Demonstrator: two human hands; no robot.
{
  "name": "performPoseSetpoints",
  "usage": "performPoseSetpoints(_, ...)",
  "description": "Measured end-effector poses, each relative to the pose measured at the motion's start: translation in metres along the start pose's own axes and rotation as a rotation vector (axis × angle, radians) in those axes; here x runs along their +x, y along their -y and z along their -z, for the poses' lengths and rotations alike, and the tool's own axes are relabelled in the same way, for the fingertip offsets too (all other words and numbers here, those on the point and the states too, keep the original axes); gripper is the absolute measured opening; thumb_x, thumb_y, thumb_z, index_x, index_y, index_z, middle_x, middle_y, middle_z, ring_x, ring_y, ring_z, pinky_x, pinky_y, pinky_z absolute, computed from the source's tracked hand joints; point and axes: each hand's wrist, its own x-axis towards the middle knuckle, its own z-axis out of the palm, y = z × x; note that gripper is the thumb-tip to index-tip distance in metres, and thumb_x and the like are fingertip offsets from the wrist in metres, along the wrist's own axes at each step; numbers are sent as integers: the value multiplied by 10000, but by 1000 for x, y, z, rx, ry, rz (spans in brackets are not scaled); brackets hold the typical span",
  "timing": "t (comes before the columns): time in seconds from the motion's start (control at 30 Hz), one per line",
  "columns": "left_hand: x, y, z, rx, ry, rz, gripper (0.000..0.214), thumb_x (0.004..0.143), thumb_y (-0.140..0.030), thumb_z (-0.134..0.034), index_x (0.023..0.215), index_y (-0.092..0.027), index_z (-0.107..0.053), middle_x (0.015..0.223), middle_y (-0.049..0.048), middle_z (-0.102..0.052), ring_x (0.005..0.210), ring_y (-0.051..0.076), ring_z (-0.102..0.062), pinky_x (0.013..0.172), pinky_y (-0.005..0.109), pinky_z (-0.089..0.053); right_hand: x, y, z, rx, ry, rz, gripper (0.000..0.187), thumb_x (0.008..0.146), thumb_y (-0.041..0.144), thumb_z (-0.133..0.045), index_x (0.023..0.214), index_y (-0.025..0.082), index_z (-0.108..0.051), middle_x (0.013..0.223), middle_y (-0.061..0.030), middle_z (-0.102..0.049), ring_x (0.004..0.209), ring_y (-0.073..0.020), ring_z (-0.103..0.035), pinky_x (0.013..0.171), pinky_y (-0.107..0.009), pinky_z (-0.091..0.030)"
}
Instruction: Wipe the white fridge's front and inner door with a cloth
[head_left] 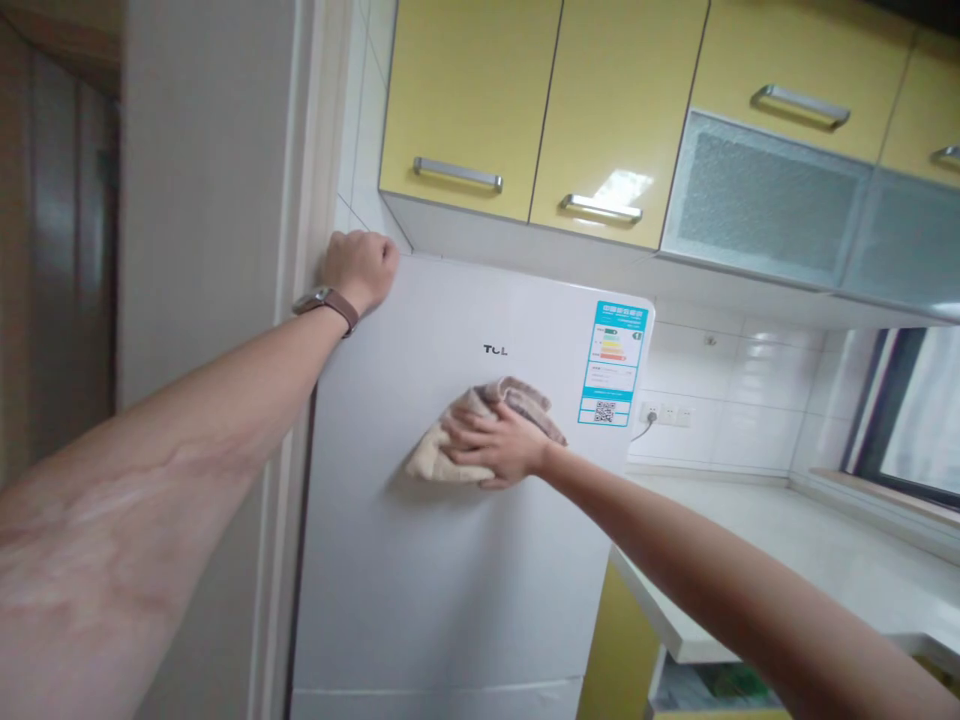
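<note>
A white refrigerator (450, 570) with TCL lettering stands upright before me. My right hand (499, 447) presses a folded beige and brown cloth (433, 457) flat against its upper door, just below the lettering. The fingers spread over the cloth, and part of it bunches above the hand. At the refrigerator's top left corner rests my left hand (361, 265), curled into a fist with no object visible in it. A watch with a brown strap (334, 303) is on the left wrist. To the right of the cloth, a blue and white energy label (613, 363) is stuck on the door.
Yellow wall cabinets (465, 100) hang directly above the refrigerator. A door frame (281, 560) borders its left side. On the right are a white countertop (750, 530), a wall socket with a plug (651, 413) and a window (919, 410).
</note>
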Motion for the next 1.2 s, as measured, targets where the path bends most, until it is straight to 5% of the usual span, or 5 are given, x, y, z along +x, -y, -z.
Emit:
performPoseSetpoints(0.27, 0, 1, -3, -109, 23, 16, 781, 975, -667, -170, 1164, -176, -747, 1230, 102, -707, 1212, 296, -509, 1041, 455, -239, 37, -105, 60, -88, -110, -837, 794, 950, 595, -459, 1645, 234, -330, 1682, -187, -297, 1485, -490, -223, 1091, -718, -218)
performPoseSetpoints(0.53, 10, 13, 0, -1, 76, -90, 744, 993, -618, -123, 1166, -267, -755, 1276, 61, -733, 1246, 313, -533, 978, 456, -306, 119, -82, 52, -38, -169, -926, 774, 969, 534, -476, 1659, 246, -274, 1720, -173, -183, 1549, -488, -110, 1110, -770, -178)
performPoseSetpoints(0.77, 13, 13, 5, 106, 165, -119, 546, 1078, -389, -204, 1250, -217, -692, 1331, 34, -696, 1138, 223, -526, 976, 406, -324, 138, -16, 26, 157, -101, -691, 788, 928, 499, -616, 1621, 249, -337, 1749, -173, -131, 1597, -439, -53, 1177, -750, -156)
performPoseSetpoints(0.93, 3, 5, 1, 84, 53, -71, 575, 1113, -359, -187, 1156, -128, -712, 1220, 101, -716, 1119, 220, -549, 1028, 412, -320, 137, 99, -20, 183, -43, -502, 764, 892, 536, -650, 1561, 241, -427, 1719, -206, -236, 1581, -417, -193, 1141, -676, -332)
performPoseSetpoints(1.2, 1, 2, -2, 44, -39, -60, 463, 1033, -298, -301, 1011, -178, -747, 1121, 152, -740, 1141, 322, -638, 1026, 475, -386, 11, 255, -104, 201, -50, 142, 371, 946, 520, -528, 1247, 402, -709, 1559, 53, -553, 1506, -154, -407, 916, -368, -512)
